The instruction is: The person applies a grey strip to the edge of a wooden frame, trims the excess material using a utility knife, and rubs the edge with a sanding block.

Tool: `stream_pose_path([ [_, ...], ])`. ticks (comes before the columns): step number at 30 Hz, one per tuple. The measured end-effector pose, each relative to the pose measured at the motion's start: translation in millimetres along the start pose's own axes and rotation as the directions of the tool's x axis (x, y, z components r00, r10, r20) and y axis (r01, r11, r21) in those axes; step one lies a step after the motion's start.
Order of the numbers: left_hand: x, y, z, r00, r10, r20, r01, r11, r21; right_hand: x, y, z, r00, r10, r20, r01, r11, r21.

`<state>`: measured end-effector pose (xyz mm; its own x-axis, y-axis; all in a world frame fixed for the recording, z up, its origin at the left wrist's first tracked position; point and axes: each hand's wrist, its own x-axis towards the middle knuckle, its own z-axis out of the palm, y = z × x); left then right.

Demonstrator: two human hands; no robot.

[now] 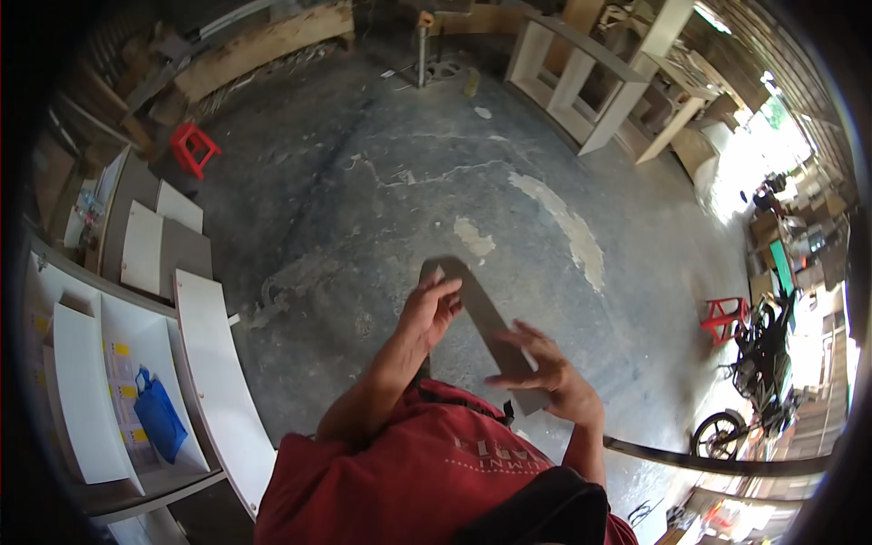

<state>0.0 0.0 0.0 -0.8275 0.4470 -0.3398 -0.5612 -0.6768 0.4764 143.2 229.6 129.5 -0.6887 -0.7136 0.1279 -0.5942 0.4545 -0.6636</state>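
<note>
A long, flat grey-brown strip (488,318) slants in front of my body, its far end curved over and its near end beside my right wrist. My left hand (422,318) closes its fingertips at the edge of the far end, with the thumb and fingers bent round it. Across the lower part of the strip lies my right hand (554,372), fingers spread apart and touching or just above the surface; slight blur hides which.
White cabinet parts stand at the left, with a blue bag (161,418) in an open white cabinet (77,282). A red stool (193,150) is far left; another red stool (724,320) stands near a motorcycle (758,372) at the right. A wooden frame (581,86) sits far right.
</note>
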Motion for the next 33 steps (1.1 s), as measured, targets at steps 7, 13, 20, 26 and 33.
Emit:
stream_pose_path([
  [7, 129.2, 183.3, 23.1, 0.954, 0.299, -0.015, -0.284, 0.919, 0.275, 98.0, 152.4, -28.3, 0.375, 0.798, -0.471, -0.714, 0.573, 0.402],
  [13, 261.4, 279.9, 12.9, 0.888, 0.458, -0.040, -0.424, 0.849, 0.317, 164.1, 307.9, -62.9, 0.388, 0.855, -0.344, -0.783, 0.503, 0.366],
  [20, 406.4, 450.6, 16.9, 0.722, 0.687, -0.082, -0.643, 0.711, 0.286, 377.8, 469.2, -196.6, 0.563, 0.725, -0.396, -0.646, 0.685, 0.336],
  [26, 493.8, 569.2, -6.0, 0.530, 0.827, -0.188, -0.778, 0.563, 0.280, 621.3, 522.6, -296.3, 0.859, 0.492, -0.141, -0.234, 0.622, 0.747],
  [33, 615.9, 690.5, -77.5, 0.465, 0.851, -0.245, -0.797, 0.523, 0.302, 835.0, 642.7, -268.3, 0.904, 0.426, -0.038, -0.243, 0.585, 0.774],
])
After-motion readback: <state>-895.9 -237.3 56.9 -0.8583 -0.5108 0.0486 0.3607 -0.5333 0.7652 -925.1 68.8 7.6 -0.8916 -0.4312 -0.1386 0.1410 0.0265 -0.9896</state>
